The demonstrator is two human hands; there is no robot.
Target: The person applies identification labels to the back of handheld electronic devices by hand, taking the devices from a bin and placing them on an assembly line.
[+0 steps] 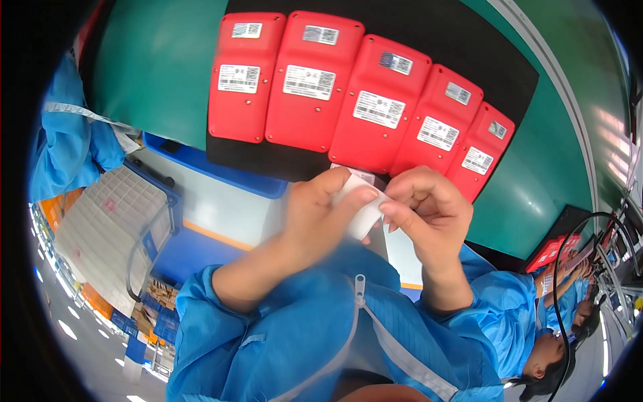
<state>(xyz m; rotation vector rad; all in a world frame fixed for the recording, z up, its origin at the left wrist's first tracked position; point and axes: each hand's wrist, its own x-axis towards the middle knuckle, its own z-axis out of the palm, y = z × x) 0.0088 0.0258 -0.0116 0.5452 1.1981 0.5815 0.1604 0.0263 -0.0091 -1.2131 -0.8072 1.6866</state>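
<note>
My left hand (311, 211) grips a small white paper strip (365, 218), the thumb pressed along its face. At the strip's right edge, the thumb and forefinger of my right hand (432, 211) pinch together, the other fingers curled. Whether a label is peeling off there is too small to tell. Just beyond both hands, several red plastic device housings lie side by side in a fanned row, backs up, such as the middle one (365, 144). Each bears a large white printed label (378, 109) and a smaller silvery sticker (396, 63).
The housings lie on a black mat (495, 47) over a green table (151, 87). A blue tray (221, 171) sits at the near left edge, with a white slatted crate (110, 228) farther left. Co-workers in blue (506, 311) sit at right, near a black cable (569, 268).
</note>
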